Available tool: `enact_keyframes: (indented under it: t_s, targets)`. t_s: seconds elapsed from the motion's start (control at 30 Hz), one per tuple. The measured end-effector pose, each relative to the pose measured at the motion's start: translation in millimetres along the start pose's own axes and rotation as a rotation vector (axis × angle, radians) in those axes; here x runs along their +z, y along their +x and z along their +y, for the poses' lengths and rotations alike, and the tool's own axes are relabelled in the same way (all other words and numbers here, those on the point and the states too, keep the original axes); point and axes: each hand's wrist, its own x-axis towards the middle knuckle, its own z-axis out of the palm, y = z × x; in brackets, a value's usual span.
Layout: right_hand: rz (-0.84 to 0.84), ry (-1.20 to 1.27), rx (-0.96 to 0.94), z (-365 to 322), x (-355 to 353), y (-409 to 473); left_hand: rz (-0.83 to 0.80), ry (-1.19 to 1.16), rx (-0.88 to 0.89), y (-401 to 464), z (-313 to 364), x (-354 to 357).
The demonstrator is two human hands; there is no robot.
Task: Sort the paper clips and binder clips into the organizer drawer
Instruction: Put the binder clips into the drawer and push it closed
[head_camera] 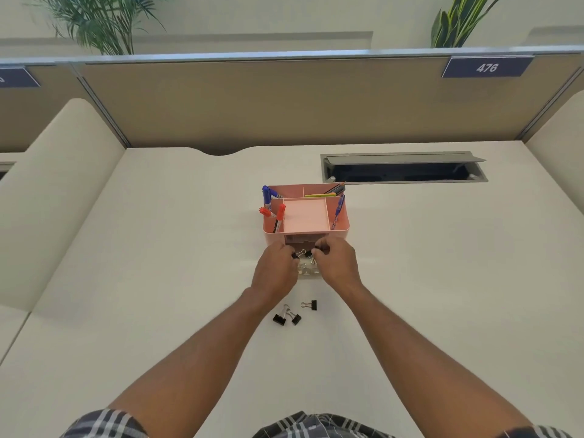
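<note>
A pink desk organizer point(339, 229) stands mid-desk with markers and pencils in its top compartments. Its clear drawer point(307, 270) is pulled out toward me, mostly hidden between my hands. My left hand point(275, 270) pinches a black binder clip point(296, 255) over the drawer. My right hand point(338, 263) pinches another black binder clip point(309, 253) right beside it. Three more black binder clips lie on the desk near my forearms: two together point(287, 317) and one apart point(310, 305). No paper clips can be made out.
The white desk point(158, 279) runs back to a beige partition. An open grey cable tray point(404, 169) sits behind and right of the organizer. Padded side panels flank the desk on both sides.
</note>
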Motion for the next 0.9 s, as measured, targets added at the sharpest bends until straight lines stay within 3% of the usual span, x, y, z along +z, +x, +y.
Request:
enact_keyframes:
  t_s: [0.4,0.67,0.9]
  targets:
    - [-0.021,-0.014,-0.066,10.1,-5.2,-15.1,0.058,-0.092,-0.07,-15.2,-17.6,-0.3]
    - [-0.383,-0.418,-0.121,54.7,7.9,-62.4,0.103,-0.089,-0.239,-83.6,-54.7,9.2]
    - [-0.298,-0.45,-0.251,62.5,15.6,-79.8,0.062,-0.013,-0.164,-105.6,-58.7,14.3]
